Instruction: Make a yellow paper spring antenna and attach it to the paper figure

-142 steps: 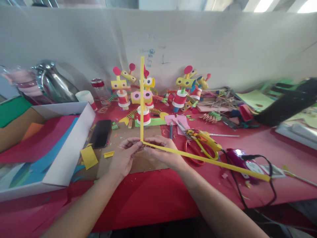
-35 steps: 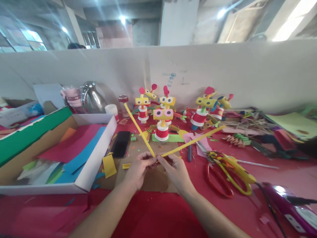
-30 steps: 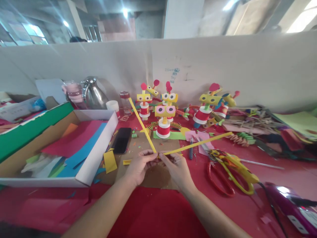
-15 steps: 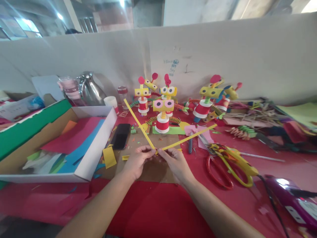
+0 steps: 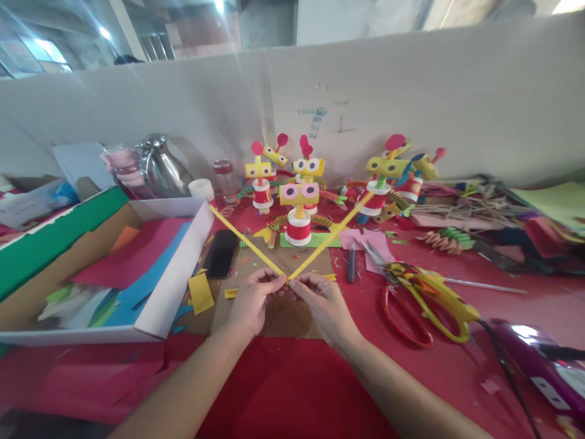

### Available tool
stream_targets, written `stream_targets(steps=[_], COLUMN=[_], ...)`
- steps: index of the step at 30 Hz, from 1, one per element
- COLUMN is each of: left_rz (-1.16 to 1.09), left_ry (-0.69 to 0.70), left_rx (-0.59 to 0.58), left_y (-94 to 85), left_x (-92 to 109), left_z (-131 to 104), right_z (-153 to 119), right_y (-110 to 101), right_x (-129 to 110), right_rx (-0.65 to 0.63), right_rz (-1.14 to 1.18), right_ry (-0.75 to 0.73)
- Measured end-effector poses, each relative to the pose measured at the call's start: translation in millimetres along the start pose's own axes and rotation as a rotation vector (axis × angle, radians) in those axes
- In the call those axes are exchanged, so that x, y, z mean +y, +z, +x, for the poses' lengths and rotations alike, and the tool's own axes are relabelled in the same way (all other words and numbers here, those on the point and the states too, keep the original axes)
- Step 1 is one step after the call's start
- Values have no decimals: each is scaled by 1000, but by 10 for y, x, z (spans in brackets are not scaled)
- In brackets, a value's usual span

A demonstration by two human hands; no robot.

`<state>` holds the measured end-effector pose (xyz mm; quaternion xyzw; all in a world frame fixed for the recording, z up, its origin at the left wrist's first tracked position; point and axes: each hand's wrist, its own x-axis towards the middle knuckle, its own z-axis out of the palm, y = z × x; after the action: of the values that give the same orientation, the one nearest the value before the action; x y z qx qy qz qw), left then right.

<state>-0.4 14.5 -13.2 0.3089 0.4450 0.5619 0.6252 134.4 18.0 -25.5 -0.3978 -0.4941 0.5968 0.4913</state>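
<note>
Two long yellow paper strips form a V over a brown board (image 5: 311,317). At the low point of the V, my left hand (image 5: 256,299) pinches the end of the left strip (image 5: 247,241). Close beside it, my right hand (image 5: 322,302) pinches the end of the right strip (image 5: 331,236). The fingertips of both hands nearly touch, and they partly hide the joined ends. Just beyond the hands stands a paper-cup figure (image 5: 298,227) with a yellow head and pink-ringed eyes.
More cup figures (image 5: 378,198) stand behind. Left are an open box (image 5: 183,268) of coloured paper, a phone (image 5: 222,253) and a steel jug (image 5: 164,166). Right lie scissors (image 5: 406,335), a yellow glue gun (image 5: 445,296), a utility knife (image 5: 351,262) and a purple power strip (image 5: 534,360).
The free end of the left strip has swung down and to the left. The right strip's free end has swung up and slightly left. Both hands stay pinched at the joined ends.
</note>
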Motion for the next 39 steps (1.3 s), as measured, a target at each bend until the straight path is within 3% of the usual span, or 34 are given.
stream_targets(steps=[9,16,21,31,39], left_rz=[-10,-111,-126,-74,-66], left_ry=[-45,-176,-185,-129,-52], left_rx=[-56,-54,-92,-73,-79], left_y=[-12,-61,-50,-33,-16], left_x=[17,-3,-10,-80,-116], left_z=[7,45,45,62,33], right_z=[20,73,69,41,35], right_y=[-76,-180,-185,-159,-177], right_x=[-47,-227,-223,-171,-139], right_rx=[40,-66,-58,8,-25], right_rz=[-43,-55,-89,-408,-585], right_ry=[29,87,71,-71,-260])
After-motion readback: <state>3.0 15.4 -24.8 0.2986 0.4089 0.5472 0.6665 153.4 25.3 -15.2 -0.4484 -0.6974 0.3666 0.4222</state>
